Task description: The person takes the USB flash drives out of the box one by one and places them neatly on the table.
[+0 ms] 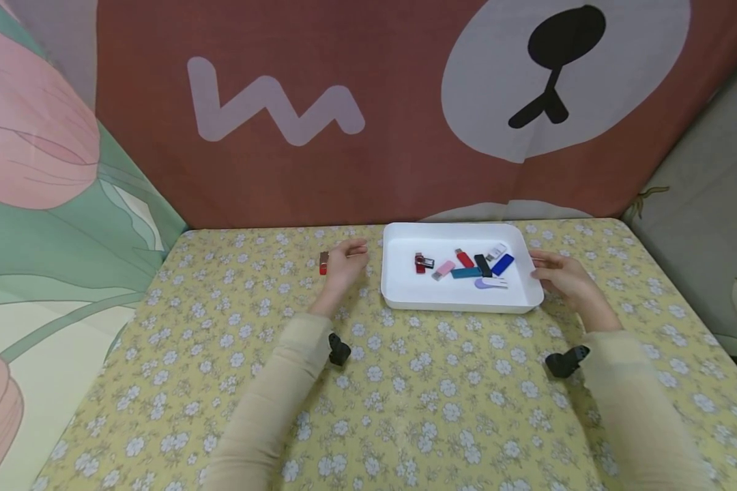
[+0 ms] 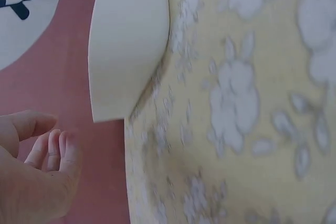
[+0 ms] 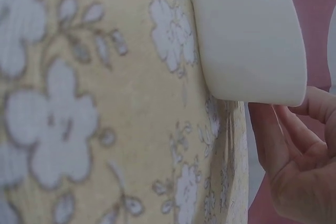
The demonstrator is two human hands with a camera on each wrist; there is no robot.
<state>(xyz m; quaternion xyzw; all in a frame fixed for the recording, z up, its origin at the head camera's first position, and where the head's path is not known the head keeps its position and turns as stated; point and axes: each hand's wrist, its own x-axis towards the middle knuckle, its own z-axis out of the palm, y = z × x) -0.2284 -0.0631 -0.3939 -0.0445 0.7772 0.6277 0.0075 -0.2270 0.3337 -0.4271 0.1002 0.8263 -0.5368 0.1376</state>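
A white rectangular tray (image 1: 399,290) stands toward the back of the table, with several USB sticks lying in it. Among them are a pink USB stick (image 1: 443,270), a blue one (image 1: 502,264) and a teal one (image 1: 465,273). My right hand (image 1: 568,278) is at the tray's right end, its fingertips right at the outer wall. On the other side, my left hand (image 1: 342,267) hovers left of the tray with loosely bent fingers and nothing in them. A red and brown USB stick (image 1: 323,263) lies on the cloth just left of that hand.
The table has a yellow floral cloth (image 1: 399,402). Directly behind the tray rises a reddish-brown printed backdrop (image 1: 393,184). Black wrist cameras sit on the left wrist (image 1: 339,350) and the right wrist (image 1: 566,361).
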